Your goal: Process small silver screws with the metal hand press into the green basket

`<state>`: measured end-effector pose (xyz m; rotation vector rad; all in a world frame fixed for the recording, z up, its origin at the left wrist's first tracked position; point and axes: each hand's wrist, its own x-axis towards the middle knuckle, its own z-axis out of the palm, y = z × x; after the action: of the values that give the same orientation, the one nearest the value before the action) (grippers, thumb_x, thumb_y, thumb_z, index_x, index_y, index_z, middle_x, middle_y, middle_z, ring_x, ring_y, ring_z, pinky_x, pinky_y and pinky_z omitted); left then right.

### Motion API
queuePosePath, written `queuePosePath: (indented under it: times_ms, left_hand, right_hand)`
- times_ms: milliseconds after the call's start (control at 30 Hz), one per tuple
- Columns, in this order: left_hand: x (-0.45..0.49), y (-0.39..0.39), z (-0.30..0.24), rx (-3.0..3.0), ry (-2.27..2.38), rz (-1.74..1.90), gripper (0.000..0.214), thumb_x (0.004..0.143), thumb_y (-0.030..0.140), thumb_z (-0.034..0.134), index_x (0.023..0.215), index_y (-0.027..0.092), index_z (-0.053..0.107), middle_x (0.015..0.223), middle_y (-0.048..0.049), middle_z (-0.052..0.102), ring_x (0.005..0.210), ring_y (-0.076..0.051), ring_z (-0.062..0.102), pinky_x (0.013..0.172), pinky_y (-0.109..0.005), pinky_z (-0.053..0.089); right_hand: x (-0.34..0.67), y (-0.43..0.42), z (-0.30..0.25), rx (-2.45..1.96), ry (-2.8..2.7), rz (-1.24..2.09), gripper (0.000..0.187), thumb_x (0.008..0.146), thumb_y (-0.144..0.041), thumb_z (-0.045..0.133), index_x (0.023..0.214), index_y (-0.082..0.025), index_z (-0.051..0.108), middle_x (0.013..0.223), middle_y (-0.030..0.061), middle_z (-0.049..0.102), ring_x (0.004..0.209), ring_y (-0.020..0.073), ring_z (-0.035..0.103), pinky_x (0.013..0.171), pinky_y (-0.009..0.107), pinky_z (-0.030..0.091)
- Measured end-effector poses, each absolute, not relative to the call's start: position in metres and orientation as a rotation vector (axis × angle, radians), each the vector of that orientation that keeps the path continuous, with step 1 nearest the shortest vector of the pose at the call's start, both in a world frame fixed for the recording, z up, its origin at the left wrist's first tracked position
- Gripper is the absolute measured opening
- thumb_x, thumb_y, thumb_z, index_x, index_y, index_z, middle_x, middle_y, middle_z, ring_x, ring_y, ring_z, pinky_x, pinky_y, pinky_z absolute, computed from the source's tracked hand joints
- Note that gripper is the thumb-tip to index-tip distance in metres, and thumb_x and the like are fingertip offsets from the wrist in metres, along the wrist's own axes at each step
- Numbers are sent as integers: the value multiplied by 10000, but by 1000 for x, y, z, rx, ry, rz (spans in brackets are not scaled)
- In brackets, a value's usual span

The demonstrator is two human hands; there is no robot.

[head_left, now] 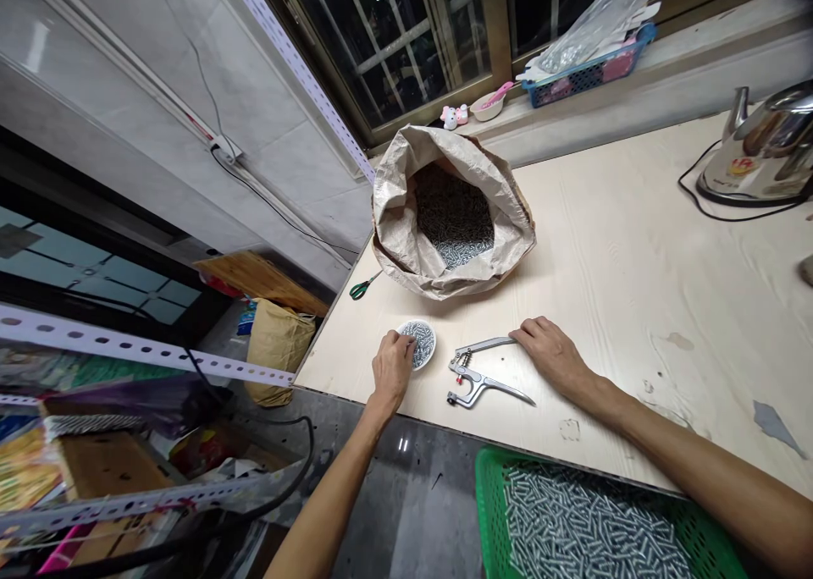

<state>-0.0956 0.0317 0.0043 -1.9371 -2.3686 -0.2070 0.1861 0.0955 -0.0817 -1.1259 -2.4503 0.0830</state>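
One pair of pliers (489,344), near the counter's (603,266) front edge, is pinched by the right hand (547,355); whether the bunched left hand (392,366) holds pins (422,339) cannot be told. The bowl (434,347) alongside could be tipped, and pins spilled, by a bump.

From the head, it looks down across the table (610,249).

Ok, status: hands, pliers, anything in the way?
Left hand: at white bowl of metal pieces. Right hand: at upper handle tip of pliers, lying on tabletop. Paper sack stands behind, apart from both hands.
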Motion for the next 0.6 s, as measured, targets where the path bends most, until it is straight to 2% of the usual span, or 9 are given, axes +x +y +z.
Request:
queuePosePath:
  times_ms: [133, 233, 400, 467, 600]
  left_hand:
    - [-84, 24, 14, -1982, -2481, -680, 202, 857, 291, 527, 899, 181, 691, 912, -66, 682, 840, -185, 625, 749, -282, 470]
    - [-65, 12, 14, -2071, -2736, -885, 211, 788, 346, 578, 793, 177, 703, 812, -42, 715, 751, -177, 636, 703, -269, 476]
    - [-47, 3, -6, -2130, -2984, -902, 249, 722, 367, 585, 709, 147, 700, 681, -34, 699, 643, -161, 609, 610, -250, 441]
    - [-48, 5, -14, -2129, -3044, -853, 267, 700, 384, 597, 694, 136, 696, 646, -34, 685, 602, -153, 588, 572, -244, 418]
    - [-51, 11, -22, -2161, -3107, -733, 298, 673, 413, 613, 664, 124, 686, 564, -17, 635, 542, -131, 536, 516, -227, 371]
  right_hand:
    - [186, 96, -76, -1163, -2458, 102, 223, 869, -64, 455, 964, -170, 627, 913, 74, 594, 860, 211, 483, 767, 327, 395]
    - [187, 87, -60, -1181, -2398, 81, 167, 879, -159, 511, 1005, -169, 621, 994, 101, 593, 917, 233, 481, 796, 353, 374]
    - [182, 58, -41, -957, -2515, 277, 223, 874, -394, 573, 974, -199, 615, 913, 62, 601, 862, 211, 491, 755, 338, 325]
    - [178, 50, -45, -948, -2572, 330, 186, 859, -369, 601, 912, -190, 602, 897, 52, 604, 835, 197, 500, 734, 326, 306]
    - [175, 49, -60, -961, -2628, 352, 41, 880, -199, 556, 844, -180, 559, 866, 23, 609, 779, 164, 505, 704, 308, 278]
